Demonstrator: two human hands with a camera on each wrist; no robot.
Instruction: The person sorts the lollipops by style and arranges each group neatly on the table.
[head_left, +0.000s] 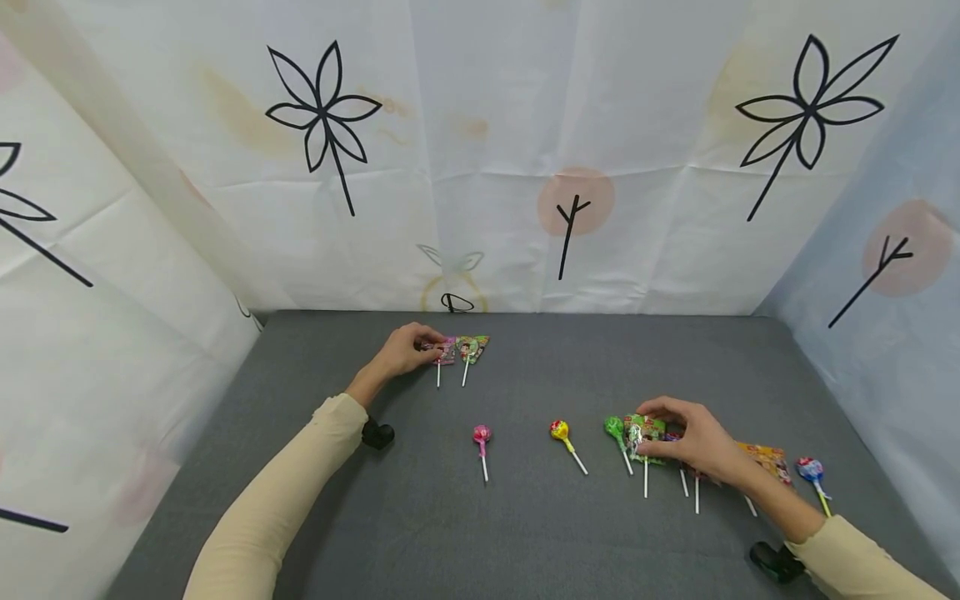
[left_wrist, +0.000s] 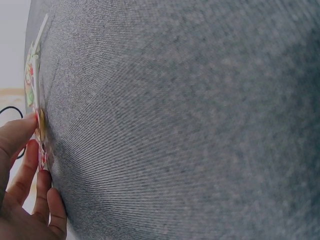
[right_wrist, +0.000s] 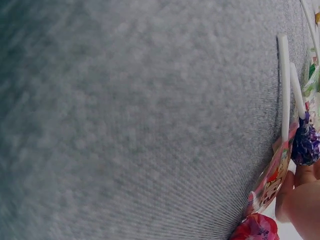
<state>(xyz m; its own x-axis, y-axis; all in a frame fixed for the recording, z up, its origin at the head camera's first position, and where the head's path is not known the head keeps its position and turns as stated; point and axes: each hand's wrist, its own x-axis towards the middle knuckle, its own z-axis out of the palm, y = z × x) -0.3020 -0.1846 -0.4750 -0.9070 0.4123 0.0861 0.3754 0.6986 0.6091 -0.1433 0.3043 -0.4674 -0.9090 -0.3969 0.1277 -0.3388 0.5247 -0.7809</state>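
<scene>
Toward the back left of the table, my left hand (head_left: pixel 402 350) pinches a flat lollipop in a pink wrapper (head_left: pixel 447 352). In the left wrist view, the thumb and fingertips of that hand (left_wrist: pixel 27 185) are at the wrapper's edges. Just right of it lies a green-wrapped flat lollipop (head_left: pixel 472 348). At the right, my right hand (head_left: pixel 693 437) holds another flat green lollipop (head_left: pixel 643 435) between thumb and forefinger. A round green lollipop (head_left: pixel 614 428) lies beside that one. Partly under the right hand is a purple round lollipop (right_wrist: pixel 306 142), near a pink flat one (right_wrist: pixel 272 185).
A pink lollipop (head_left: pixel 482 434) and a yellow one (head_left: pixel 559 430) lie apart mid-table. Beyond the right wrist are an orange-wrapped lollipop (head_left: pixel 768 460) and a blue one (head_left: pixel 810 469). Patterned white cloth (head_left: pixel 487 100) walls the grey table (head_left: pixel 420 533) at the back and sides.
</scene>
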